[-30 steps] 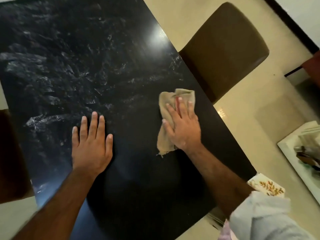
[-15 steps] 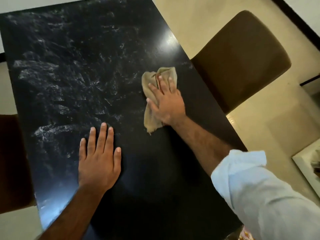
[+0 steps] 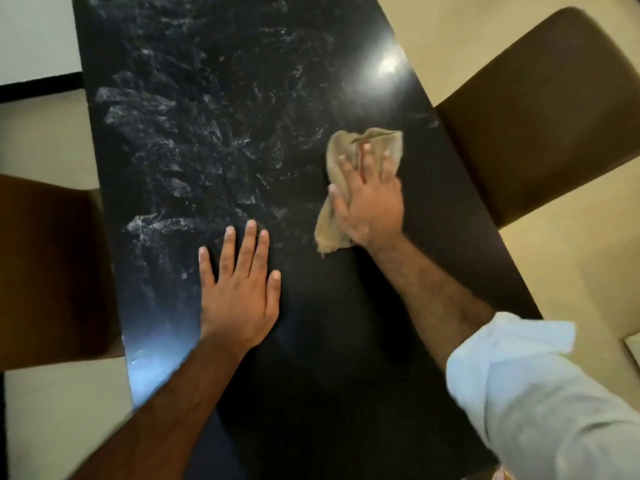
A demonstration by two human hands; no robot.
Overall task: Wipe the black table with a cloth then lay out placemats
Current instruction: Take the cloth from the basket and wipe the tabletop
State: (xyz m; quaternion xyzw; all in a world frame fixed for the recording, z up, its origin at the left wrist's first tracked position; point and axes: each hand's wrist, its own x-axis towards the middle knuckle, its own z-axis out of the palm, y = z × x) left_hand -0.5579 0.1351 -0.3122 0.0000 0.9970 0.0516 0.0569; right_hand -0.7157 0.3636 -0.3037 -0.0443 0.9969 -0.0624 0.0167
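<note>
The black table (image 3: pixel 207 133) fills the middle of the view, its far and left parts covered in whitish smears. A crumpled tan cloth (image 3: pixel 346 147) lies on the table's right side. My right hand (image 3: pixel 372 199) presses flat on the cloth, fingers spread over it. My left hand (image 3: pixel 239 289) rests palm down on the bare tabletop, nearer to me and left of the cloth, holding nothing. No placemat is clearly in view.
A brown chair (image 3: pixel 540 112) stands at the table's right edge and another brown chair (image 3: pixel 48 271) at its left edge. Beige floor (image 3: pixel 571 271) surrounds the table. A white wall with a dark skirting (image 3: pixel 34 84) is at the far left.
My right hand has slid the cloth away from me along the table's right side. My left hand has stayed flat on the table. The view has shifted toward the far end.
</note>
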